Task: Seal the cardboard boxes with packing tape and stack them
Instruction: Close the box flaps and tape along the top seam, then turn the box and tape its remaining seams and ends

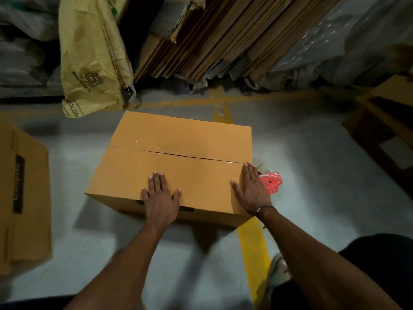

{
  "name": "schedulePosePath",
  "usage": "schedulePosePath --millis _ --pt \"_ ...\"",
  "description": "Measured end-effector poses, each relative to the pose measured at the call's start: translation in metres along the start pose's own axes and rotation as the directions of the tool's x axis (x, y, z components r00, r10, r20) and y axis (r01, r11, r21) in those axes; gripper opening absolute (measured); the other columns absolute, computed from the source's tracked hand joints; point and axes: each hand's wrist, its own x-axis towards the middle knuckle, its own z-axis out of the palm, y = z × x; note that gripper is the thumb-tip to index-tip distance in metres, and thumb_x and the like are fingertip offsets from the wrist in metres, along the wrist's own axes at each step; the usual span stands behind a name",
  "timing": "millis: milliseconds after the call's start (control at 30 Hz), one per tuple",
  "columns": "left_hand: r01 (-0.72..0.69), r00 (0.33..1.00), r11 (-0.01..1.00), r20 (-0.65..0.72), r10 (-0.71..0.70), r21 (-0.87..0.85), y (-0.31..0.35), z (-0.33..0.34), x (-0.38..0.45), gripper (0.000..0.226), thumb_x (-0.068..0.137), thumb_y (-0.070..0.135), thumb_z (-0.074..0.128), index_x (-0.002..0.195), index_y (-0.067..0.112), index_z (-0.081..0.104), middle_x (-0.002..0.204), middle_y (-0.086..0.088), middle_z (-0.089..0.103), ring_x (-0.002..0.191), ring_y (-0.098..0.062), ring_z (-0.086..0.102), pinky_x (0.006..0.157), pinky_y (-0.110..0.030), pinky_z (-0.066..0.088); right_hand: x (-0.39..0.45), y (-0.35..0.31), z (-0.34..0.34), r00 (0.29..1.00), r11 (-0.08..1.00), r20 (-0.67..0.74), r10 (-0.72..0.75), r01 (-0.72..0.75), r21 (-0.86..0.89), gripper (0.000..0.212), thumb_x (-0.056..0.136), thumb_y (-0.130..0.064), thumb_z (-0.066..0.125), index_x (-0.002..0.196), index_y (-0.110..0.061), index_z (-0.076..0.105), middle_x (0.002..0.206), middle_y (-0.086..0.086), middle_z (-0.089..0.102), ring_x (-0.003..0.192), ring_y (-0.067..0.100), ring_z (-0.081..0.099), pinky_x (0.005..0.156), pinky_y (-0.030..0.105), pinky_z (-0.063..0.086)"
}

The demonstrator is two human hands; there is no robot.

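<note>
Sitting mid-floor (pixel 312 175) over a yellow line, the box (pixel 178 157) shows glossy tape along its seam, which gapes slightly and could lift if unpressed. Both the left hand (pixel 161 198) and right hand (pixel 251 193) press flat, fingers straight. A red tape dispenser (pixel 271 182) lies touching the box's right side.

Both arms extended forward, near straight. Left hand (pixel 161 199) flat, palm down, fingers spread and straight. Right hand (pixel 251 190) flat, palm down, fingers together, thumb out; thin band at right wrist.
</note>
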Motion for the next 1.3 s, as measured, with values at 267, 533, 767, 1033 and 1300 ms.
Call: schedulePosePath --millis 267,533,767,1033,1300 --pt "0.346 0.937 0.929 0.000 -0.350 -0.133 0.040 -0.005 -0.048 0.080 0.100 0.059 0.048 0.161 0.013 0.024 0.146 -0.026 0.029 0.127 -0.042 0.038 0.097 -0.050 0.046 0.018 -0.019 -0.020 0.992 0.962 0.057 0.117 -0.127 0.240 0.100 0.095 -0.038 0.069 0.161 -0.001 0.005 0.170 0.016 0.011 0.156 0.032 0.013 0.126 0.037 0.012" --pt "0.520 0.849 0.702 0.204 -0.487 -0.486 0.088 0.001 -0.046 0.107 0.100 0.060 0.054 0.162 0.015 -0.021 0.156 -0.028 0.019 0.125 -0.047 0.051 0.095 -0.047 0.048 0.047 -0.009 -0.019 0.994 0.964 0.023 0.110 -0.112 0.240 0.091 0.098 -0.041 0.063 0.161 -0.002 0.011 0.168 0.017 0.019 0.154 0.033 0.020 0.126 0.042 0.019" --pt "0.476 0.844 0.621 0.125 -0.522 -0.622 0.141 0.031 -0.060 0.118 0.095 0.058 0.062 0.160 0.015 -0.026 0.161 -0.024 0.007 0.106 -0.042 0.061 0.085 -0.042 0.052 0.142 -0.010 -0.037 0.999 1.000 0.023 -0.030 0.030 -0.007 0.077 0.106 -0.049 0.042 0.163 -0.009 0.009 0.172 0.011 0.001 0.158 0.031 0.003 0.127 0.047 0.017" --pt "0.354 0.847 0.629 -0.049 -0.530 -0.692 0.147 0.058 -0.067 0.102 0.100 0.063 0.051 0.165 0.016 -0.013 0.163 -0.018 0.005 0.125 -0.039 0.046 0.091 -0.039 0.051 0.230 -0.023 -0.049 0.982 0.990 0.191 -0.002 0.028 -0.136 0.074 0.099 -0.071 0.034 0.162 -0.042 0.008 0.172 0.004 0.001 0.157 0.038 -0.004 0.119 0.071 0.013" --pt "0.312 0.852 0.562 -0.037 -0.523 -0.766 0.128 0.053 -0.058 0.090 0.103 0.045 0.055 0.167 0.020 -0.003 0.170 -0.019 -0.001 0.143 -0.044 0.030 0.107 -0.042 0.040 0.212 -0.003 -0.043 0.986 0.987 0.168 -0.004 0.031 -0.158 0.079 0.094 -0.078 0.032 0.161 -0.045 0.006 0.169 0.004 0.012 0.152 0.042 0.008 0.112 0.069 0.030"
